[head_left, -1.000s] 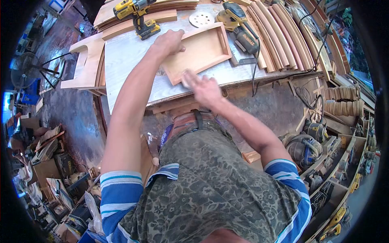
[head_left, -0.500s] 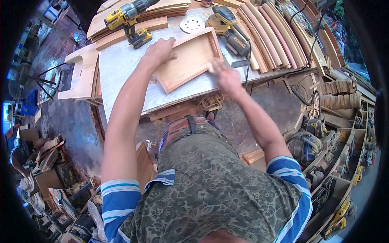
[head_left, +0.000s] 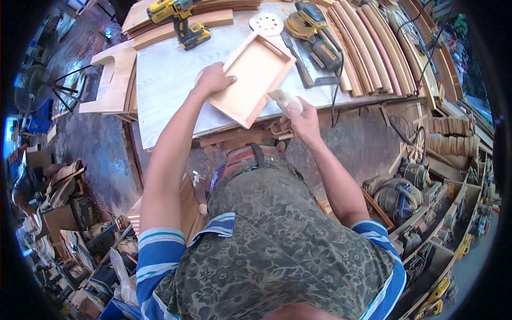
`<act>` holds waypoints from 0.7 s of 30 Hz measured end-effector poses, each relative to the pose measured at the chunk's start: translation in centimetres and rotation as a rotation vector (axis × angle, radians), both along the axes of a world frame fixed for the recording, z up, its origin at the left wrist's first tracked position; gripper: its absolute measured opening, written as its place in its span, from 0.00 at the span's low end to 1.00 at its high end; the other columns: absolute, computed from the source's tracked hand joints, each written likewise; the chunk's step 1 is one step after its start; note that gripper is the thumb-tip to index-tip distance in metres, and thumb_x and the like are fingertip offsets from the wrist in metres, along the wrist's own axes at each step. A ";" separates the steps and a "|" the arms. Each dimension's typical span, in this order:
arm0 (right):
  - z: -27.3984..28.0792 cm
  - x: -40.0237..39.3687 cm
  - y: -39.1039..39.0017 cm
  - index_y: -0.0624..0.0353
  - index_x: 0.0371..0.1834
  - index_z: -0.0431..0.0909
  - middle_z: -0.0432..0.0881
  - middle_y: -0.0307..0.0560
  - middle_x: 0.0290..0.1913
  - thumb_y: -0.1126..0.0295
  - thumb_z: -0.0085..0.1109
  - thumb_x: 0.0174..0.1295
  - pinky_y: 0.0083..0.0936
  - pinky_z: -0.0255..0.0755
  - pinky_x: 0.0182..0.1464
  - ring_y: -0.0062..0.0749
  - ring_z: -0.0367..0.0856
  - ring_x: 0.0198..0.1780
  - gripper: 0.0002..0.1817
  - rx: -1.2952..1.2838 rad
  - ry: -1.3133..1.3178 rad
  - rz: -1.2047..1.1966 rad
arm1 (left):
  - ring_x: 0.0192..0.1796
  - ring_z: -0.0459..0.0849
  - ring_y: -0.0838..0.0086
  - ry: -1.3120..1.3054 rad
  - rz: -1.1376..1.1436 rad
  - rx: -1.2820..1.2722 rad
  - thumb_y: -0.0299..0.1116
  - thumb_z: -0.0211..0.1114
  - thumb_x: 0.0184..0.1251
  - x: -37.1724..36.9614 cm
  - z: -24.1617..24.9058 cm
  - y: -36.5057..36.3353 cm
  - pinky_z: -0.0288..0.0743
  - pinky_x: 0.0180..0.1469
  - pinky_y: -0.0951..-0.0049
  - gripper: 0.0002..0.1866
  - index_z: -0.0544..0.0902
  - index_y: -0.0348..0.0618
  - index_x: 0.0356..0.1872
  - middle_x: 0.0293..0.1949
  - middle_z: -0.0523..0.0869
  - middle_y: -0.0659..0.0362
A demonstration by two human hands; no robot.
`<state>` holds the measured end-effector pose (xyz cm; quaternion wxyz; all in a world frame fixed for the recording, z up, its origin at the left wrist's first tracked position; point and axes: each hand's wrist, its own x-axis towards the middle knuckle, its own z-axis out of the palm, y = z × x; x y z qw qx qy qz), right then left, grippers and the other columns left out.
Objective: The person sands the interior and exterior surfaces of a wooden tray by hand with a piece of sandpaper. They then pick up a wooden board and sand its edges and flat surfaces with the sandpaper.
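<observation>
A shallow wooden tray (head_left: 250, 80) with low walls lies at an angle across the front of the workbench. My left hand (head_left: 214, 81) grips its left wall, thumb over the inner side and fingers outside. In my right hand (head_left: 304, 121) is a pale, curled piece of sandpaper (head_left: 286, 101), pinched between thumb and fingers. The sandpaper's tip is at the tray's right wall, near the front corner; whether it touches is hard to tell. Part of the sandpaper is hidden by my fingers.
Behind the tray stand a yellow cordless drill (head_left: 184, 26), a white sanding disc (head_left: 266, 24) and a corded sander (head_left: 314, 32). A dark flat tool (head_left: 300, 66) lies right of the tray. Curved wooden strips (head_left: 368, 48) are stacked at the right, wooden boards (head_left: 181, 29) at the back left.
The tray has turned, its near corner swinging right and toward me. My right hand has drawn back slightly from the tray's right wall, and the sandpaper shows more clearly. My left hand keeps its hold.
</observation>
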<state>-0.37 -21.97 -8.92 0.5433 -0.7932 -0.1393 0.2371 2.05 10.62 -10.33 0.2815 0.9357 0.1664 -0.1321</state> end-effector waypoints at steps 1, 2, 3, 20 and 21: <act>-0.4 -0.3 -0.6 0.68 0.65 0.80 0.89 0.49 0.46 0.64 0.67 0.76 0.29 0.87 0.35 0.31 0.90 0.35 0.22 0.179 0.204 -0.159 | 0.61 0.89 0.45 0.010 -0.014 -0.010 0.52 0.78 0.63 -0.9 -1.6 -0.1 0.81 0.67 0.53 0.35 0.85 0.35 0.63 0.57 0.91 0.39; -0.7 -0.4 -1.0 0.70 0.64 0.79 0.87 0.48 0.43 0.63 0.69 0.76 0.27 0.86 0.32 0.29 0.89 0.35 0.23 0.361 0.400 -0.320 | 0.61 0.89 0.44 -0.054 0.078 -0.077 0.51 0.77 0.63 -1.8 -3.2 -0.3 0.81 0.67 0.52 0.34 0.85 0.34 0.62 0.56 0.91 0.37; -0.9 -1.0 -1.1 0.70 0.64 0.79 0.87 0.48 0.43 0.63 0.69 0.76 0.27 0.86 0.32 0.29 0.89 0.35 0.23 0.352 0.403 -0.334 | 0.61 0.89 0.44 -0.115 0.173 -0.147 0.51 0.77 0.63 -2.7 -4.2 -0.9 0.80 0.67 0.51 0.34 0.85 0.32 0.60 0.56 0.90 0.36; -0.9 -3.2 1.2 0.69 0.55 0.89 0.91 0.46 0.39 0.60 0.76 0.69 0.25 0.77 0.28 0.22 0.85 0.32 0.21 0.003 0.239 -0.398 | 0.69 0.73 0.31 -0.298 0.317 0.152 0.33 0.65 0.69 -4.7 -2.6 -8.6 0.65 0.75 0.40 0.35 0.71 0.31 0.76 0.66 0.76 0.27; -1.0 -2.9 1.0 0.69 0.55 0.89 0.91 0.46 0.39 0.60 0.76 0.69 0.25 0.77 0.28 0.22 0.85 0.32 0.21 -0.002 0.237 -0.396 | 0.68 0.74 0.32 -0.322 0.321 0.153 0.32 0.64 0.68 -4.7 -2.7 -8.7 0.66 0.75 0.40 0.35 0.71 0.31 0.76 0.65 0.77 0.27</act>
